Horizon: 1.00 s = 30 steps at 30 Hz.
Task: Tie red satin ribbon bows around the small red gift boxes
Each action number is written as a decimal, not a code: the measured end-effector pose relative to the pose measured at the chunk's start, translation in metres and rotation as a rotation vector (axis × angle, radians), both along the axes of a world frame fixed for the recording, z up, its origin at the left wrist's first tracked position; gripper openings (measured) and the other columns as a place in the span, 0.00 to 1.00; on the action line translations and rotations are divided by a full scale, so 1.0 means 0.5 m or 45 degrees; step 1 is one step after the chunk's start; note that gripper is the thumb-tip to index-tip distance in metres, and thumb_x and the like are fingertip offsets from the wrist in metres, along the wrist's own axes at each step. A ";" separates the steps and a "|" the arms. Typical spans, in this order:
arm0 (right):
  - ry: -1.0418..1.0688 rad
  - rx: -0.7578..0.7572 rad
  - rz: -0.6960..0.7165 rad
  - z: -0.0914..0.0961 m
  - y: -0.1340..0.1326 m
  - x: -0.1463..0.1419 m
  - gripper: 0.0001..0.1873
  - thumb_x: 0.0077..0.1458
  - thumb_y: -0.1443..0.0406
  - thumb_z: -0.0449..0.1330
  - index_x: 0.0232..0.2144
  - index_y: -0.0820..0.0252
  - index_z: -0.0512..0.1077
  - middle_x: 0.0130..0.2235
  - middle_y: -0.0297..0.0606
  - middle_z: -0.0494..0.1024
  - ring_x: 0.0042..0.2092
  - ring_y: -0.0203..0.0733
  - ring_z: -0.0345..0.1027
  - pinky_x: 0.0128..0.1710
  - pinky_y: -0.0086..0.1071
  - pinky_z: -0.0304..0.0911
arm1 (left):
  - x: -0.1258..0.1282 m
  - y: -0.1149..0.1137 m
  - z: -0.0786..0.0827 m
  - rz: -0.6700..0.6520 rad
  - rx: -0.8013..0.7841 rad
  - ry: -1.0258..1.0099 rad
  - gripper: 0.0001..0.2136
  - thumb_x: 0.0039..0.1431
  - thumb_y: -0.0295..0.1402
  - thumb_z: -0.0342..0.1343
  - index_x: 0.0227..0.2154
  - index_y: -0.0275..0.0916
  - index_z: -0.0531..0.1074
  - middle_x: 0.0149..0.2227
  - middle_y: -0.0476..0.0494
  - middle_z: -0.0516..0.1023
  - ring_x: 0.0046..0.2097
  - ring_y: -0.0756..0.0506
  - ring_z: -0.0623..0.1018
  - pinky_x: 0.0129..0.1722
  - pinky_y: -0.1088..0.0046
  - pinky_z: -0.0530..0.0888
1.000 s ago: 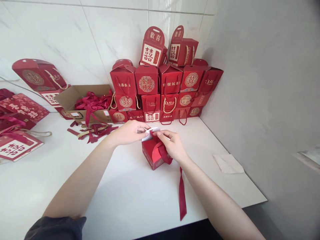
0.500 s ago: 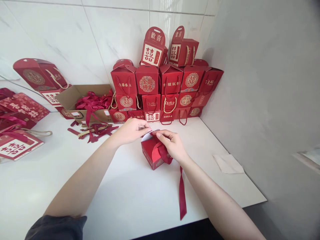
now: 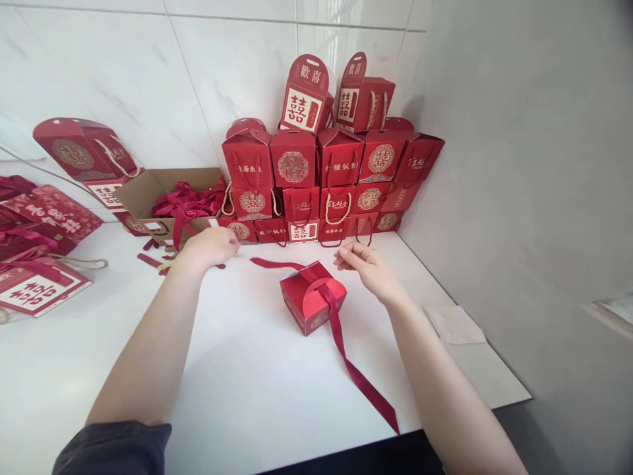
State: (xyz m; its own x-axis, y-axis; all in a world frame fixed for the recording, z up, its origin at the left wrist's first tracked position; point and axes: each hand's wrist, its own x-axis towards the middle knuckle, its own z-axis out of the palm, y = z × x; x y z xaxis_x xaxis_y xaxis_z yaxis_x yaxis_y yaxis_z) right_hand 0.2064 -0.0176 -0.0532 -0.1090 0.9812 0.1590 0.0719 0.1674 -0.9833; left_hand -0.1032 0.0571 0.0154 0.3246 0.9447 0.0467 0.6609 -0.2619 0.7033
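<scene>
Red box [image 3: 312,298], one ribbon [image 3: 349,363], left hand [image 3: 210,247], right hand [image 3: 368,267]

1 left hand [image 3: 210,249]; 1 right hand [image 3: 368,270]; 1 ribbon-wrapped box [image 3: 309,297]

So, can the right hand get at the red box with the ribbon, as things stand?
Probably yes: the right hand is just beside the red box, with nothing between them; the ribbon only lies across it.
</scene>
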 end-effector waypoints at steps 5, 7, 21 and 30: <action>-0.483 -0.253 0.302 0.033 -0.023 0.057 0.28 0.55 0.44 0.54 0.24 0.62 0.76 0.16 0.33 0.70 0.19 0.34 0.62 0.25 0.30 0.60 | 0.059 -0.027 0.000 -0.222 -0.121 0.149 0.19 0.50 0.49 0.59 0.43 0.47 0.77 0.50 0.46 0.79 0.53 0.39 0.75 0.48 0.69 0.71; -0.599 -0.355 0.429 0.048 -0.035 0.069 0.29 0.53 0.43 0.56 0.26 0.62 0.79 0.12 0.32 0.67 0.15 0.32 0.56 0.19 0.29 0.55 | 0.093 -0.048 0.005 -0.463 -0.169 0.206 0.25 0.52 0.48 0.59 0.53 0.51 0.71 0.59 0.47 0.71 0.58 0.41 0.71 0.54 0.69 0.68; -0.471 -0.213 0.777 -0.003 -0.008 0.037 0.10 0.52 0.59 0.63 0.30 0.59 0.76 0.32 0.33 0.78 0.35 0.38 0.69 0.40 0.31 0.63 | 0.126 -0.070 -0.017 -0.499 -0.419 0.147 0.31 0.45 0.45 0.65 0.54 0.44 0.65 0.39 0.45 0.79 0.41 0.44 0.78 0.36 0.73 0.73; -0.060 -0.305 0.776 0.010 -0.005 0.076 0.13 0.55 0.60 0.63 0.41 0.61 0.72 0.25 0.32 0.75 0.29 0.35 0.69 0.37 0.32 0.63 | 0.083 -0.064 0.041 -0.345 -0.392 -0.105 0.17 0.54 0.40 0.60 0.46 0.42 0.74 0.27 0.49 0.72 0.26 0.52 0.70 0.28 0.76 0.70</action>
